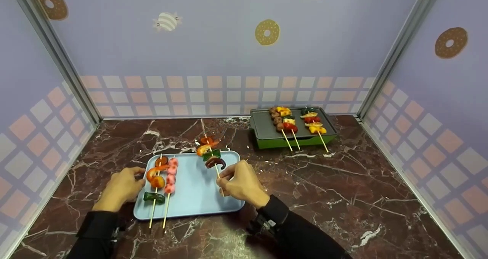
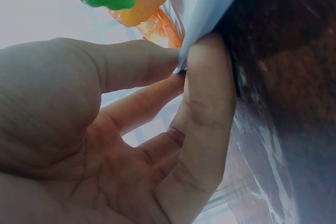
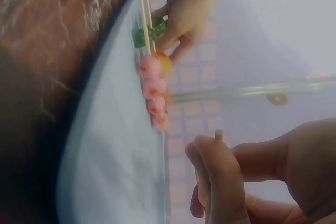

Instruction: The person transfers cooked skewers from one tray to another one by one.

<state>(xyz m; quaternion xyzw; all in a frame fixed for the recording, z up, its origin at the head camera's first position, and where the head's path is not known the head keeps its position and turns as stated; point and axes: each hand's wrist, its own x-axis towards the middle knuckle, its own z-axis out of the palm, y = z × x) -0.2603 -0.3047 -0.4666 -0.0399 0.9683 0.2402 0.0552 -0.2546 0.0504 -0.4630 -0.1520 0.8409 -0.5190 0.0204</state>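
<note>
At the left end of the tray [image 1: 192,192], the left hand [image 1: 121,186] pinches the rim; over its right half, the right hand [image 1: 242,181] pinches a skewer [image 1: 212,155]. Bare room separates two others [image 1: 171,178], overhanging the front edge. A green grill [image 1: 310,141] stands near the back edge of the counter [image 1: 328,183].

No text, label, brand or number can be read. Beside the right cuff [image 1: 276,208], one small pale spot [image 1: 271,223] is perhaps a marking, too small for reading.

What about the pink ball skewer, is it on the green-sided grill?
No, the pink ball skewer lies on the light-blue tray.
</note>
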